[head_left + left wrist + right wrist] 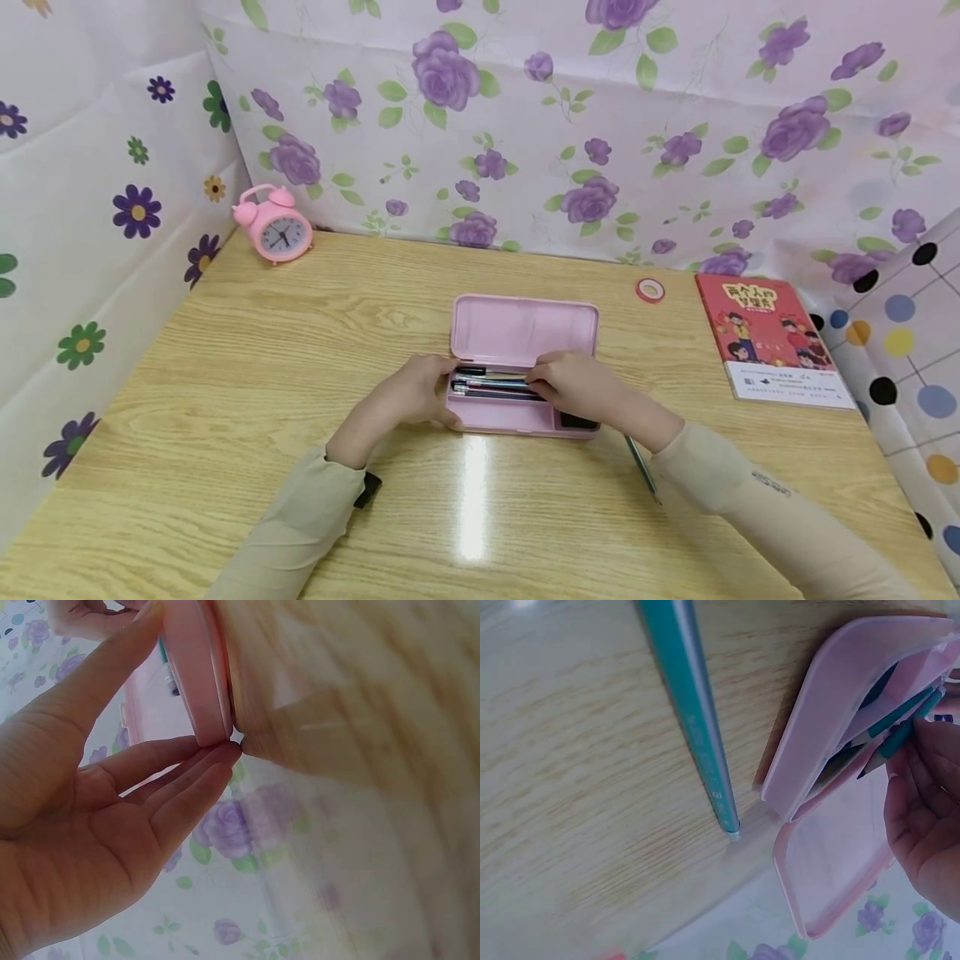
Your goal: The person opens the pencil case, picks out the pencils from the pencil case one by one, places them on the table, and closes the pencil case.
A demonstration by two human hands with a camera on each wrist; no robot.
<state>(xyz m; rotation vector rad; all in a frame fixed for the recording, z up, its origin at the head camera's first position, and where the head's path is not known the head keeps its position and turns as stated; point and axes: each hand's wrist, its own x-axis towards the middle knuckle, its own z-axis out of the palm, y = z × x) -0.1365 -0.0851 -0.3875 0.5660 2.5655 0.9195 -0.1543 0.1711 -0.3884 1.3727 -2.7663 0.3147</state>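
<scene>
A pink pencil case (502, 414) lies with its lid (525, 325) folded back on the table. Several pencils (491, 390) and a black-capped pen (471, 371) are inside, and a dark item (576, 422) fills the front right compartment. My left hand (416, 390) holds the case's left end, thumb at the near side and fingers at the far side, as the left wrist view also shows. Over the right part of the case, my right hand (573, 385) pinches a green pencil (891, 746), its dark point showing in the right wrist view.
Another green pencil (641, 467) lies on the table beneath my right forearm. Farther right are a pink tape roll (650, 290) and a red-and-white book (772, 333). A pink alarm clock (277, 229) stands at the back left. Flowered cloth hangs behind the table.
</scene>
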